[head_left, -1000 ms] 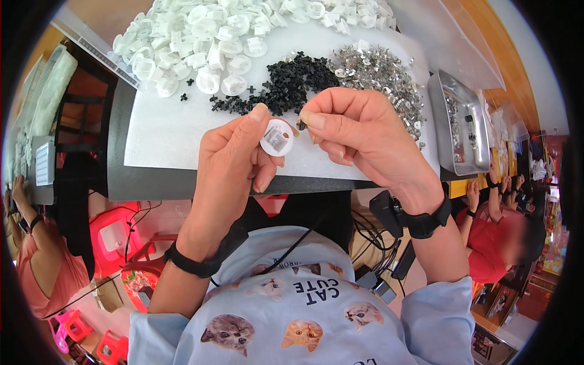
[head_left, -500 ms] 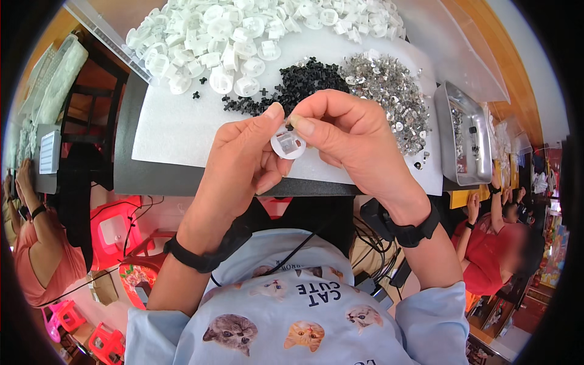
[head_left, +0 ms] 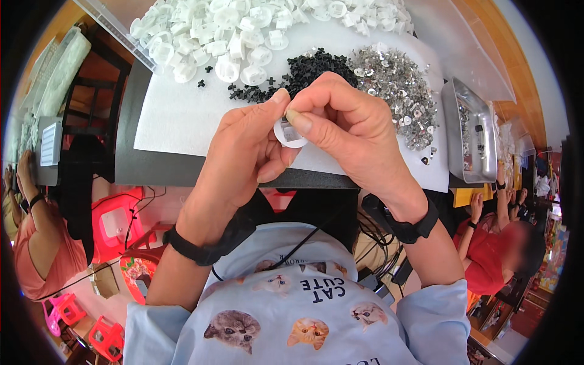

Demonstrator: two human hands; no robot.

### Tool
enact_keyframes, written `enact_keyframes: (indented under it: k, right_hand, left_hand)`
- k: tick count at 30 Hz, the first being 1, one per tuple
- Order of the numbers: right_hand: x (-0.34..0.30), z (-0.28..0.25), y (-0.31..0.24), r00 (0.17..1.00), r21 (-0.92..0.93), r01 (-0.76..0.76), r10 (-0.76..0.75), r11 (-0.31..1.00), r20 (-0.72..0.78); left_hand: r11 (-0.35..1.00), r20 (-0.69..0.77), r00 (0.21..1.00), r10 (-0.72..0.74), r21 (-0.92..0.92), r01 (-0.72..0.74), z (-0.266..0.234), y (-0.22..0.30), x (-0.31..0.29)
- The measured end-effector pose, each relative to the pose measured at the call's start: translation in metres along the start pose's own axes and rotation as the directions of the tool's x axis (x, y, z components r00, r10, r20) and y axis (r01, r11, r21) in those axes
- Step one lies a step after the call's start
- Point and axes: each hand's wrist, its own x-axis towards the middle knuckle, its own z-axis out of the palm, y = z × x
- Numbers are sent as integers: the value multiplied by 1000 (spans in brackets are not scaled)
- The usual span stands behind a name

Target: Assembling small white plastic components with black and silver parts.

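**Carefully now: two hands meet on one white disc**

And we're right in close work! The left hand [head_left: 243, 143] has its fingers curled, thumb and fingertips gripping the white disc [head_left: 290, 135] by its edge. The right hand [head_left: 350, 125] comes in from the other side, thumb and forefinger pinched together at the disc's upper rim. Is a small part caught in that pinch? I can't tell; the fingertips cover it.

What could spoil it? With so little of the rim gripped, I'd say a hard push from the right thumb might tip the disc or flick it free. Anything tiny dropped beyond the fingertips could vanish among its look-alikes.

To the count! One disc between the hands. Beyond them, three heaps on one white sheet [head_left: 176, 131] across the counter [head_left: 152, 168]: white parts [head_left: 228, 68] farthest off, black crosses [head_left: 319, 64] just past the right knuckles, metal bits [head_left: 401, 91] off the right hand's outer side, all piled too thickly to number. Two stray crosses [head_left: 208, 69] lie beyond the left hand. One metal tray [head_left: 455, 137] sits farther right of the right hand.
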Motion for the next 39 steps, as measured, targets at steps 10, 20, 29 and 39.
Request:
enact_keyframes:
  k: [10,20,29,39]
  right_hand:
    - [-1,0,-4,999,43,-49,49,998,-7]
    - [0,1,-2,1000,-4,4,-4,1000,-12]
    - [0,-4,-5,989,-331,149,-147,932,31]
    - [-3,-5,-8,909,-650,400,-370,646,192]
  left_hand:
    - [1000,-23,999,25,2,-25,2,-3,1]
    - [999,-10,999,45,-11,-45,1,-4,1]
    - [998,-29,998,58,-13,-58,2,-6,1]
    - [995,-86,992,96,30,-94,3,-13,4]
